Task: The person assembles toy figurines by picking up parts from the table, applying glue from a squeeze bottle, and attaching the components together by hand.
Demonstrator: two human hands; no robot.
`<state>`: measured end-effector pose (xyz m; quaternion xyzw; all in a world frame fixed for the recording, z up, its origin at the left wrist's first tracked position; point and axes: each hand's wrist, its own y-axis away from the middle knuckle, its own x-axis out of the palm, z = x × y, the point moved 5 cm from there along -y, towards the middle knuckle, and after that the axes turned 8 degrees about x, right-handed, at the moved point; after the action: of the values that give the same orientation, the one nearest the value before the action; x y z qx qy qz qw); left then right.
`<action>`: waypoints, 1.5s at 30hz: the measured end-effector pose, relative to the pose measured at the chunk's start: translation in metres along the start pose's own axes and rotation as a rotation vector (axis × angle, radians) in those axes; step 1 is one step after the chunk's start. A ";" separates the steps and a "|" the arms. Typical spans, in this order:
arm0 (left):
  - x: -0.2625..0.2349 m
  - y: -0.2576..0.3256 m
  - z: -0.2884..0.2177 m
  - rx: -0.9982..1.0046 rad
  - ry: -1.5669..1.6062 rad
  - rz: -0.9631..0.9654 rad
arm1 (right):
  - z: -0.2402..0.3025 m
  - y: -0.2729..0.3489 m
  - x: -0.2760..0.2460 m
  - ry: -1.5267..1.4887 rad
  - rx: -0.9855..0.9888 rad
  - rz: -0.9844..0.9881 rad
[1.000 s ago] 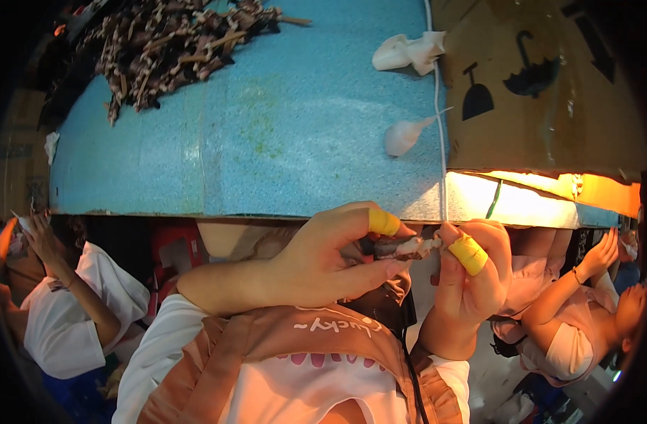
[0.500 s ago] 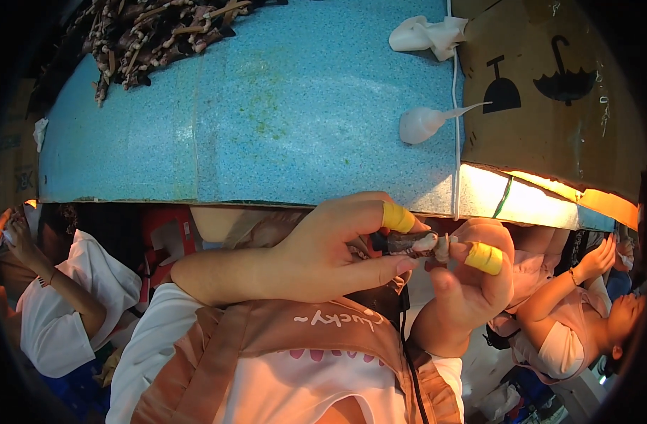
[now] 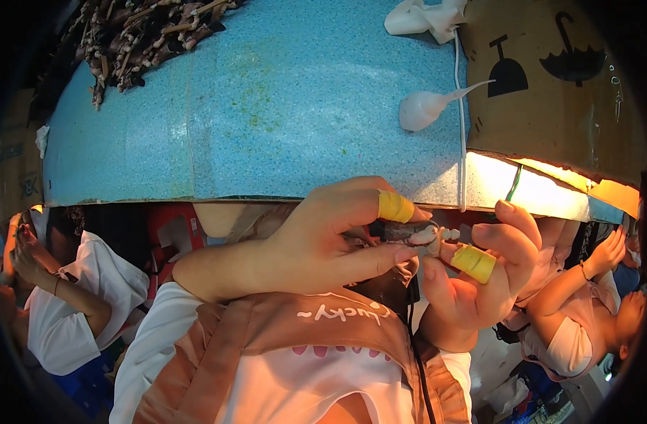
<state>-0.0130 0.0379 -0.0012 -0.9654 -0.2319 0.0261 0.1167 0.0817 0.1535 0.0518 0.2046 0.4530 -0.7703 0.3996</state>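
Observation:
My left hand (image 3: 316,237) reaches across above the apron with a small dark piece (image 3: 401,230) between thumb and forefinger. The piece has a pale, knobby end, and its other end is hidden by the hand. My right hand (image 3: 482,272) meets it from the right. There, forefinger and thumb close at the pale end while the other fingers curl up, apart from it. Yellow tape wraps one finger on each hand. Similar dark and pale pieces with thin wooden strips form a pile (image 3: 154,35) at the table's far left.
On the blue table (image 3: 267,141) lie a white squeeze bottle with a thin spout (image 3: 424,110) and a crumpled white object (image 3: 426,20). A white cord (image 3: 459,141) runs beside a cardboard box (image 3: 550,92). Other people sit left (image 3: 83,304) and right (image 3: 567,311).
My right hand's fingers have spread and lifted slightly, moving right, so more of the pale end shows. My left hand keeps its hold on the piece. The whole view has shifted slightly.

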 end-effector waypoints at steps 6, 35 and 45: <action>0.000 -0.001 -0.003 0.010 0.076 -0.048 | -0.002 0.009 0.005 0.033 0.090 -0.031; 0.006 -0.002 -0.006 0.183 -0.315 -0.016 | -0.005 -0.004 0.021 -0.143 0.258 0.282; 0.009 0.001 0.004 -0.248 0.547 0.011 | -0.010 0.015 0.027 -0.196 0.138 0.074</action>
<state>-0.0051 0.0422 -0.0054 -0.9447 -0.1879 -0.2628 0.0561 0.0774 0.1464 0.0202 0.1719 0.3498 -0.8005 0.4552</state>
